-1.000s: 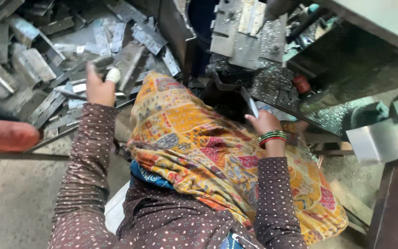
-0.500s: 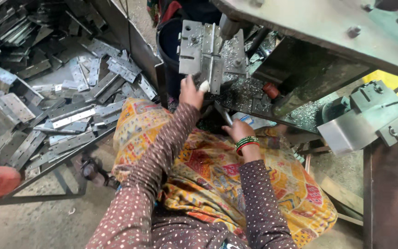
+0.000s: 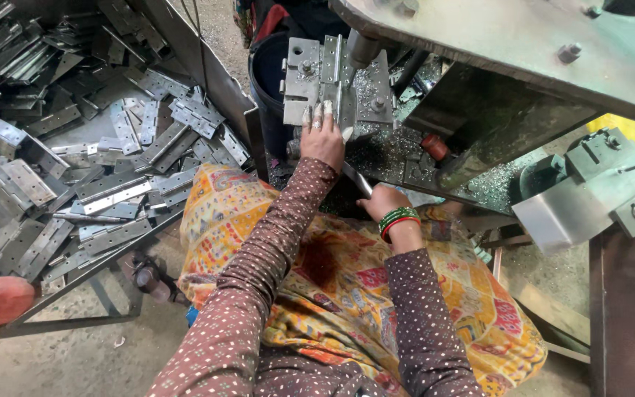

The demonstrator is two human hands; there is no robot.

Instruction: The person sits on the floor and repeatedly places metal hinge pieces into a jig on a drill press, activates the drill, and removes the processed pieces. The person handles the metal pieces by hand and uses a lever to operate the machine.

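Head view. The left hand [image 3: 323, 140] reaches forward to the press fixture, its fingers [image 3: 317, 115] extended together and laid flat against the lower edge of a metal hinge [image 3: 330, 73] seated upright in the fixture. The hinge is grey unpainted steel, two flat leaves joined by a central knuckle, with round holes in the left leaf; metal filings cling around its base. It sits directly below the machine's vertical ram [image 3: 362, 48], just beside a black bucket [image 3: 270, 81].

The right hand [image 3: 384, 204] rests lower, near the lap, fingers curled closed around a thin metal rod [image 3: 356, 179] that angles up and to the left. Red and green bangles [image 3: 398, 220] circle that wrist. Both forearms wear brown dotted sleeves; a yellow patterned cloth [image 3: 347, 287] covers the lap.

To the left, a sloped metal tray [image 3: 207, 66] carries a loose heap of hinges [image 3: 112, 162] of the same grey steel, lying flat and overlapping. The grey machine frame [image 3: 523, 44] spans the upper right.
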